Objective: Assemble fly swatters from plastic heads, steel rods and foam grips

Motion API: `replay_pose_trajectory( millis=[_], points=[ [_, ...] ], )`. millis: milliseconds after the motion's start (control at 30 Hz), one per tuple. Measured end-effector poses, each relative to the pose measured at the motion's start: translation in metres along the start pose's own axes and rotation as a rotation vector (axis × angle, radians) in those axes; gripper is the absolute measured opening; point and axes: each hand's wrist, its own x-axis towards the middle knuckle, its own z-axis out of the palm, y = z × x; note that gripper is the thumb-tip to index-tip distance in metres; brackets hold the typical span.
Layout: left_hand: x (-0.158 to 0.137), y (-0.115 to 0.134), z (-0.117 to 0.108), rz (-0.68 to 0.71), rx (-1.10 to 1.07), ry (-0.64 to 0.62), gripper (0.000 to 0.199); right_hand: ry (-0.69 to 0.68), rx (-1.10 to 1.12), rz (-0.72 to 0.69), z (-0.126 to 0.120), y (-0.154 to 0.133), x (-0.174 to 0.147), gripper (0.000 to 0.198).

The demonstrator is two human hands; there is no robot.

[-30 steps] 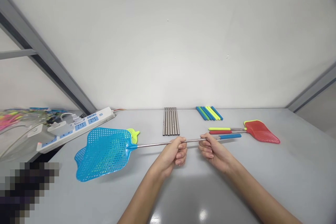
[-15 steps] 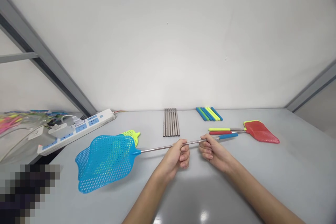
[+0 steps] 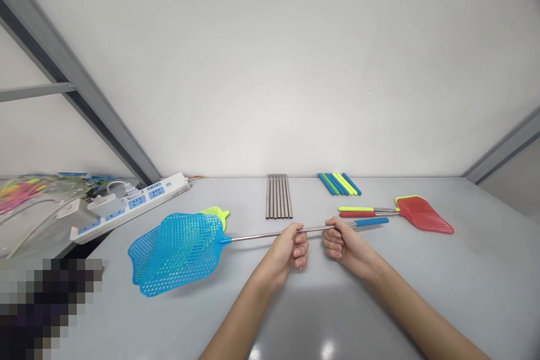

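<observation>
Both my hands grip the thin metal shaft of a blue fly swatter [image 3: 185, 259], held level above the table. My left hand [image 3: 291, 250] is closed around the middle of the shaft. Closer to the blue handle, my right hand [image 3: 341, 244] is closed on it too. The swatter's perforated head points left and overlaps another blue swatter head [image 3: 143, 250] and a yellow-green swatter head [image 3: 217, 214] lying beneath. Beyond my hands, a row of metal tubes [image 3: 279, 197] lies side by side, with several blue, green and yellow handle grips [image 3: 338, 184] to its right.
A red swatter [image 3: 426, 215] lies at the right with a yellow one [image 3: 356, 209] partly under it. On the left are a white power strip [image 3: 139, 202] with plugs and cables, and bagged colourful pieces [image 3: 25, 194]. A wall stands behind the grey table [image 3: 422, 281].
The held swatter's head has tilted, its lower edge rising slightly. Both hands keep their grip on the shaft. The whole view has shifted a little, moving everything slightly right.
</observation>
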Motion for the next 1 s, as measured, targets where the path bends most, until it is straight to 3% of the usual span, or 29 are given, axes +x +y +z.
replay_pose_trajectory(
  millis=[600, 1000],
  points=[
    [0.0018, -0.0007, -0.0014, -0.009, 0.035, 0.015, 0.030, 0.014, -0.033, -0.010, 0.0025, 0.0012, -0.0020, 0.032],
    [0.0072, -0.0048, 0.0010, 0.119, 0.167, 0.214, 0.035, -0.028, -0.014, -0.017, 0.0100, 0.0047, -0.0052, 0.032]
  ],
)
